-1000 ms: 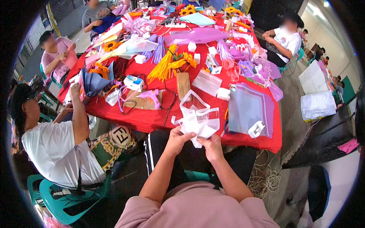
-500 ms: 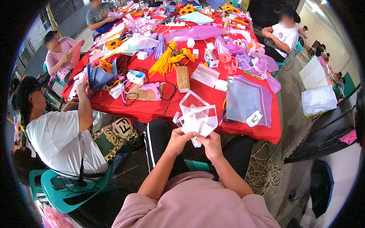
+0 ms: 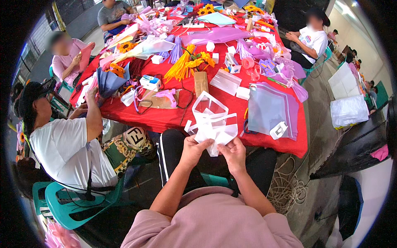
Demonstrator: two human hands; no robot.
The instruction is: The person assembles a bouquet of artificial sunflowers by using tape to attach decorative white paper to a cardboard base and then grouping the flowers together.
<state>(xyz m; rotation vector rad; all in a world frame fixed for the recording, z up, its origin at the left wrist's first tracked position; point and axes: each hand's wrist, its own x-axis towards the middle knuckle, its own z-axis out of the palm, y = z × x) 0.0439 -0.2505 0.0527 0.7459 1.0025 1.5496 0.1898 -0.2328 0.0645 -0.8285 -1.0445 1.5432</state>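
Note:
Both my hands hold a folded piece of clear wrapping film with white borders [image 3: 213, 124] over my lap, just in front of the red-covered table [image 3: 165, 118]. My left hand [image 3: 193, 149] pinches its lower left corner. My right hand [image 3: 234, 153] grips the lower right part. The film fans upward from my fingers toward the table edge. My pink sleeves come in from the lower edge.
On the table lie a stack of lilac film sheets [image 3: 271, 109], a pink glue gun [image 3: 167, 96], a tape dispenser [image 3: 278, 130], yellow paper flowers [image 3: 186, 64] and several boxes. A person in white [image 3: 66, 144] sits at my left on a green chair; others sit around. Rope lies on the floor [image 3: 289, 190].
The view has shifted slightly toward the table. My hands stay on the film, which has been turned and gathered a little lower.

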